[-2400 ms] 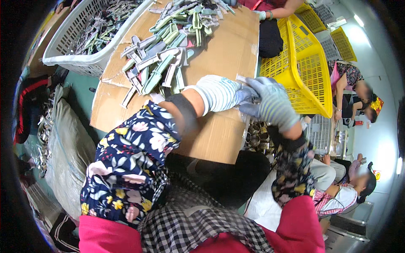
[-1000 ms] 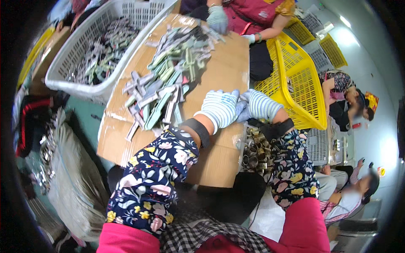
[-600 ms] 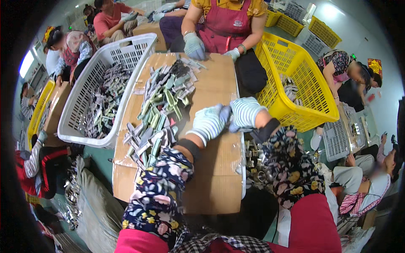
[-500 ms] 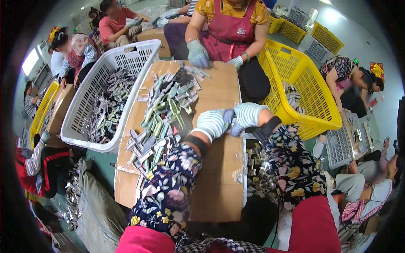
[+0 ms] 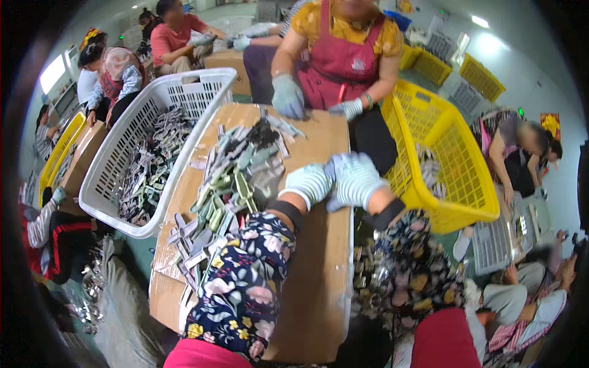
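Note:
My left hand (image 5: 309, 184), in a striped glove with grey fingertips, is closed near the right edge of the cardboard-topped table (image 5: 307, 270). Pressed up against it is my right hand (image 5: 358, 180), gloved alike, its fingers bent together. Whatever lies between the fingers is hidden by the gloves. To the left of my hands spreads a pile of flat, elongated grey and green plastic parts (image 5: 216, 208), with a dark clump at its far end. My left forearm, in a flowered sleeve, reaches past the near side of this pile.
A white basket (image 5: 98, 207) holding similar parts stands left, a yellow basket (image 5: 461, 211) right. Across the table, a co-worker's gloved hands (image 5: 288, 98) rest at the far edge. Shiny metal pieces (image 5: 366, 270) lie below the table's right edge. Several other people sit around.
My right hand has turned, with more of its back showing and its fingers over the left fingertips. The whole view has shifted slightly; the pile looks unchanged.

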`<act>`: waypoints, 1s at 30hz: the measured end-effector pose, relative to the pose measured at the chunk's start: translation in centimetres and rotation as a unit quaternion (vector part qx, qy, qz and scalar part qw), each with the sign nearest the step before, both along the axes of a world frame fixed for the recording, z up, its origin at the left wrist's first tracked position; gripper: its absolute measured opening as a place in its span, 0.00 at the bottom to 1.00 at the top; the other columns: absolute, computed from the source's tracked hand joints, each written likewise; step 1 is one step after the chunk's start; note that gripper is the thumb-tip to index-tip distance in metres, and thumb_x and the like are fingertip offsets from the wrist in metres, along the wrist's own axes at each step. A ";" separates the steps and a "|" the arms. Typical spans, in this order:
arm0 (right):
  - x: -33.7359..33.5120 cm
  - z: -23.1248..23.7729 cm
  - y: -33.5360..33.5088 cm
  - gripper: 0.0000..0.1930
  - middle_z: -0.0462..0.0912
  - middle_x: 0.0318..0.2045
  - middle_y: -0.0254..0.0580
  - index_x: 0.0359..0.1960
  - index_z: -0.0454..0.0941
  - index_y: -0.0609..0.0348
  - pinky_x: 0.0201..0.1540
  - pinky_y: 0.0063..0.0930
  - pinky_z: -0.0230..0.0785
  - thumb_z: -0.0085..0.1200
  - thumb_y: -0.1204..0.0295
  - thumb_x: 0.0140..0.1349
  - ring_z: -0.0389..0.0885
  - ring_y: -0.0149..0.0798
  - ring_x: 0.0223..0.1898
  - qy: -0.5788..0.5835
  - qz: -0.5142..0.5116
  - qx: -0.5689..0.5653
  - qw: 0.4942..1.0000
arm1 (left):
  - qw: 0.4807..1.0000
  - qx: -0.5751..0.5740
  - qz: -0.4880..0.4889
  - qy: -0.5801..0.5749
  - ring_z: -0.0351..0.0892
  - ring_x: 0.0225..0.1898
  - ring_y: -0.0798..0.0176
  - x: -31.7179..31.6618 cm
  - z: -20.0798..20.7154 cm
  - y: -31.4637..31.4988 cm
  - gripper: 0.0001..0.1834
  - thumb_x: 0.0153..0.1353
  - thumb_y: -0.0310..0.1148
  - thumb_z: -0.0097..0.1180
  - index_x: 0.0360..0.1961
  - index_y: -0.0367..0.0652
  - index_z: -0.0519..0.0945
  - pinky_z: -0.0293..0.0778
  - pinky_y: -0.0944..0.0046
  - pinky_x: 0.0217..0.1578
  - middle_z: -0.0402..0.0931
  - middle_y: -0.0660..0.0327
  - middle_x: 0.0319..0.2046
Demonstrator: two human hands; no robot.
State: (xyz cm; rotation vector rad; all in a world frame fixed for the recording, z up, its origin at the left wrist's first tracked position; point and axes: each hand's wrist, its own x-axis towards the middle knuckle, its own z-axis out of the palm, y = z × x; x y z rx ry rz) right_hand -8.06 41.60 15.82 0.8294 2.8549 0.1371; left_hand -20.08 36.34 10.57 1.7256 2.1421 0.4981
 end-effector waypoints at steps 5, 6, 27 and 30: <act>0.0 1.4 0.6 0.30 0.83 0.36 0.47 0.41 0.78 0.59 0.41 0.36 0.74 0.65 0.56 0.32 0.82 0.46 0.38 -0.066 -0.022 -0.032 0.997 | 0.994 -0.025 0.076 -0.073 0.71 0.51 0.43 2.2 0.7 0.2 0.36 0.66 0.52 0.17 0.46 0.38 0.76 0.63 0.53 0.55 0.74 0.42 0.45; 0.4 1.1 -0.1 0.30 0.83 0.36 0.47 0.41 0.79 0.58 0.40 0.36 0.74 0.64 0.57 0.33 0.83 0.45 0.38 -0.073 -0.028 -0.043 0.996 | 0.994 -0.032 0.067 -0.081 0.70 0.52 0.42 2.4 0.5 -0.8 0.36 0.66 0.52 0.17 0.45 0.36 0.76 0.61 0.53 0.56 0.74 0.42 0.45; 9.7 -0.8 -20.7 0.42 0.73 0.47 0.52 0.51 0.68 0.63 0.60 0.46 0.52 0.62 0.46 0.37 0.68 0.52 0.53 0.091 0.036 0.059 0.993 | 0.983 -0.061 -0.152 -0.078 0.75 0.39 0.38 3.6 -5.8 -14.4 0.17 0.63 0.43 0.40 0.44 0.42 0.71 0.71 0.49 0.39 0.77 0.40 0.33; 8.9 1.0 -15.3 0.35 0.77 0.41 0.48 0.44 0.74 0.60 0.52 0.43 0.63 0.62 0.48 0.36 0.74 0.50 0.47 -0.045 -0.082 -0.058 0.994 | 0.995 -0.045 -0.052 -0.070 0.75 0.43 0.40 7.7 1.9 -15.3 0.28 0.66 0.50 0.29 0.41 0.41 0.77 0.68 0.52 0.46 0.77 0.42 0.37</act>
